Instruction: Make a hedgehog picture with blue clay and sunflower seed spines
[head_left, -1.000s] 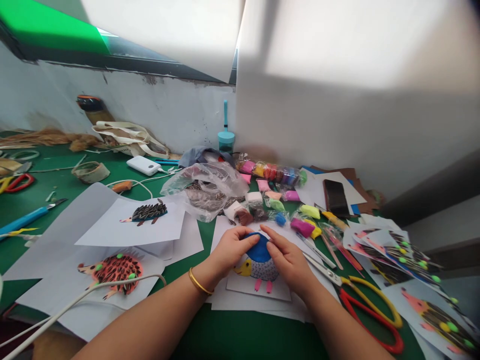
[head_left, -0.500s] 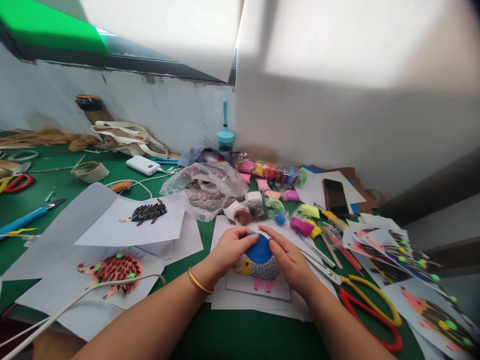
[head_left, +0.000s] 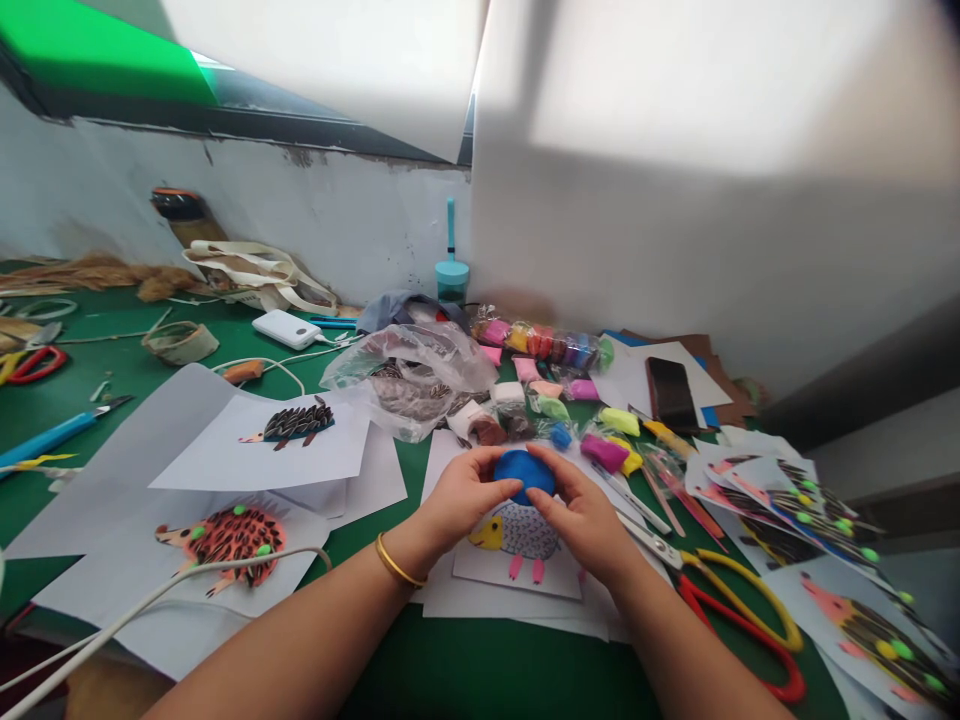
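We clasp the blue modelling-clay disc [head_left: 523,477] between left hand [head_left: 466,492] and right hand [head_left: 583,502] — thumbs in front, fingers around its sides — probably to support the rim evenly. In view it overlaps the hedgehog drawing [head_left: 529,533], near the desk's [head_left: 457,665] front edge.

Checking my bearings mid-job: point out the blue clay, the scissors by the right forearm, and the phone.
Blue clay [head_left: 524,477]: head view, middle of its face.
Scissors [head_left: 663,549]: head view, near the pivot.
Phone [head_left: 671,393]: head view, dark screen.
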